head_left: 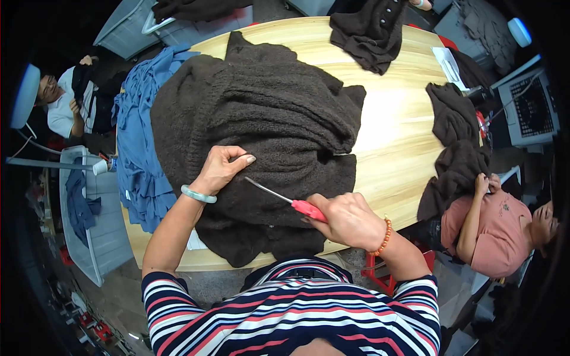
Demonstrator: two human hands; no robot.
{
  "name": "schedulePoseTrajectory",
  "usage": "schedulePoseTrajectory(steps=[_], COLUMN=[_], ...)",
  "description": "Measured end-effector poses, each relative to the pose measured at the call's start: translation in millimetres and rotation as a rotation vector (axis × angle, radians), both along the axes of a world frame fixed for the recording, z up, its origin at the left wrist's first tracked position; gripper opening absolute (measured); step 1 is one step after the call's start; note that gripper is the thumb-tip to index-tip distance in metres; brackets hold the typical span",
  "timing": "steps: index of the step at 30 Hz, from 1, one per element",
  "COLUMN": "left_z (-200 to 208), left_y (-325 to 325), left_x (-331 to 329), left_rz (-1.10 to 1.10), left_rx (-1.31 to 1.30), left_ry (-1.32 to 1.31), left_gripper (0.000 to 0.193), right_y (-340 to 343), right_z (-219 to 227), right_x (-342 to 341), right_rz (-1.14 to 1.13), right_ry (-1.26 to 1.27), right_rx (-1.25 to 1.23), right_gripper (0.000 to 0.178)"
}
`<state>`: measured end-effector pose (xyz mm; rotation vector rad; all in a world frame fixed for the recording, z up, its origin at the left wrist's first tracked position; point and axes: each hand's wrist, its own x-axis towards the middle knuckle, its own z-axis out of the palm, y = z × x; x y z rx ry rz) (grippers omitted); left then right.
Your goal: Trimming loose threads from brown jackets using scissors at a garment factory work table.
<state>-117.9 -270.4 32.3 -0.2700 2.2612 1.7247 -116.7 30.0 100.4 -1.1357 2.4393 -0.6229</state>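
From the head camera: your left hand (pixel 221 169) pinches the dark brown knitted sweater (pixel 261 136) spread across centre frame on the wooden table (pixel 392 142), while your right hand (pixel 347 219), lower centre, grips red-handled scissors (pixel 285 199), blades pointing at the pinch. A blue garment (pixel 136 148) lies left.

Fuzzy, matt brown knit sweater (pixel 267 118) on smooth pale wood table (pixel 398 136); scissors (pixel 291 202) with shiny metal blades, glossy red plastic handle.
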Motion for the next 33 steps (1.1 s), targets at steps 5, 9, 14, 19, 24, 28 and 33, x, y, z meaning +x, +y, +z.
schedulePoseTrajectory(steps=[5,9,14,19,24,28,33], left_z=[-10.4,-13.5,10.9,-21.3,-10.6,-35.6,0.4], left_y=[-14.0,-39.2,-33.5,-90.9,-43.2,-71.2,-18.2], left_x=[8.4,11.3,5.8,43.4,41.0,51.9,11.9], left_rz=[0.129,-0.05,-0.495,-0.285,-0.049,0.043,-0.231], left_rx=[0.199,-0.211,-0.542,-0.455,-0.142,-0.188,-0.243], left_ry=[-0.068,0.045,0.237,0.166,0.03,0.22,0.168], left_gripper=[0.014,0.022,0.04,0.014,0.031,0.023,0.025], right_y=[-12.7,-15.8,-0.2,-29.5,-36.5,-46.8,2.0], right_z=[-5.8,-10.4,-29.9,-47.3,-49.2,-48.2,-41.4], right_x=[7.9,13.7,29.0,42.2,62.1,68.5,63.3], right_rz=[0.0,0.0,-0.188,-0.014,-0.056,-0.038,-0.236], right_ry=[0.011,0.022,0.031,0.023,0.088,0.009,-0.046], right_rx=[-0.014,-0.094,-0.15,-0.203,-0.247,-0.326,-0.144], right_gripper=[0.022,0.022,0.018,0.023,0.026,0.022,0.039])
